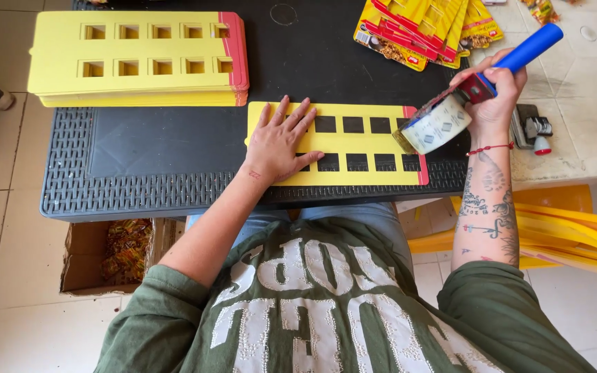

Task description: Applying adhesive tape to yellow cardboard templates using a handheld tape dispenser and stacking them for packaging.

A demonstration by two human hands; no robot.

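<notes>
A yellow card (374, 141) with a red edge and two rows of square cut-outs lies flat on the black table (160, 145). My left hand (279, 141) presses flat on the card's left part, fingers spread. My right hand (493, 93) grips a tape dispenser (466, 97) by its blue handle above the card's right end. The roll of clear tape (437, 126) hangs at the card's red edge.
A stack of the same yellow cards (139, 59) sits at the back left. Several yellow and red packets (423, 27) lie fanned at the back right. A cardboard box (115, 252) with small wrapped items stands on the floor at left, yellow plastic chairs (561, 231) at right.
</notes>
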